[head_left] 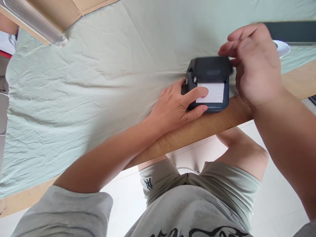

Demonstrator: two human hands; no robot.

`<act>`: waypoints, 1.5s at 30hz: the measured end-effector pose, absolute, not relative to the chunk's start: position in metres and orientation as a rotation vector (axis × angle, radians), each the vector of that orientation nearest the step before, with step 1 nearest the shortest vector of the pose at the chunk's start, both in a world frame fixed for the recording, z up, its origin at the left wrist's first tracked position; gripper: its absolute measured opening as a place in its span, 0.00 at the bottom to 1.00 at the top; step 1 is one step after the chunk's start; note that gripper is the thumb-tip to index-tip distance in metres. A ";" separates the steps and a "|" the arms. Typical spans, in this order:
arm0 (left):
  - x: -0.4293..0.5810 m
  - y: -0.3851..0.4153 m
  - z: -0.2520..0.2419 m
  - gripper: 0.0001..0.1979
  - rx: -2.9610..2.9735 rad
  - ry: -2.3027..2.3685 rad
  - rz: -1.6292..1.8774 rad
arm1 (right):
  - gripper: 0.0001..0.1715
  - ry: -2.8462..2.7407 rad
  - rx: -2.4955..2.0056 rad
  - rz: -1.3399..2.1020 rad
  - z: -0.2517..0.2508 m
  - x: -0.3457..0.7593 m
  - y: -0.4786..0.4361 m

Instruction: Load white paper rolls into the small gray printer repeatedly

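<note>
A small dark device [215, 108] with its black lid [211, 67] tilted up sits near the table's front edge. White paper [216, 93] lies across its opening. My left hand [181, 103] rests against the device's left side, fingers apart, the index fingertip on the paper and the thumb on the front rim. Close to the lid's right side is my right hand [256, 62], its fingers curled and slightly blurred. Whether its lower fingers touch the lid is unclear, and any small thing between them is hidden.
A greenish cloth [98, 72] covers the wooden table [197, 135]. Cardboard [61, 13] and a clear plastic-covered piece [37, 23] lie at the upper left. Behind my right hand are a dark flat object [296, 32] and a white round item [283, 49]. Another person's arm [7, 24] shows at far left.
</note>
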State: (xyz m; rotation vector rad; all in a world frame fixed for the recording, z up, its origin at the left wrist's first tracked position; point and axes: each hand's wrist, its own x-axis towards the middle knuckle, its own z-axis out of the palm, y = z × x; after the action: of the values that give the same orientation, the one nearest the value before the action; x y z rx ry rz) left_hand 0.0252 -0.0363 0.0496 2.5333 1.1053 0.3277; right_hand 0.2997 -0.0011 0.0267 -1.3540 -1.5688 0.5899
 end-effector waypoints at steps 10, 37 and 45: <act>0.024 -0.035 0.047 0.35 2.495 1.137 0.350 | 0.52 -1.609 -1.281 0.823 0.011 0.298 -0.013; 0.021 -0.020 0.025 0.40 2.487 1.035 0.519 | 0.22 -1.639 -1.401 0.758 0.025 0.290 -0.018; 0.018 -0.014 0.015 0.42 2.482 1.001 0.586 | 0.21 -1.656 -1.370 0.751 0.026 0.291 -0.017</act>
State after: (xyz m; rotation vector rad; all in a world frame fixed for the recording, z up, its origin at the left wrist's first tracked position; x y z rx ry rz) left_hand 0.0185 -0.0137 0.0155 2.4824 1.0013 0.5860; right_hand 0.2914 -0.0166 0.0259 -1.3701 -1.6563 0.7511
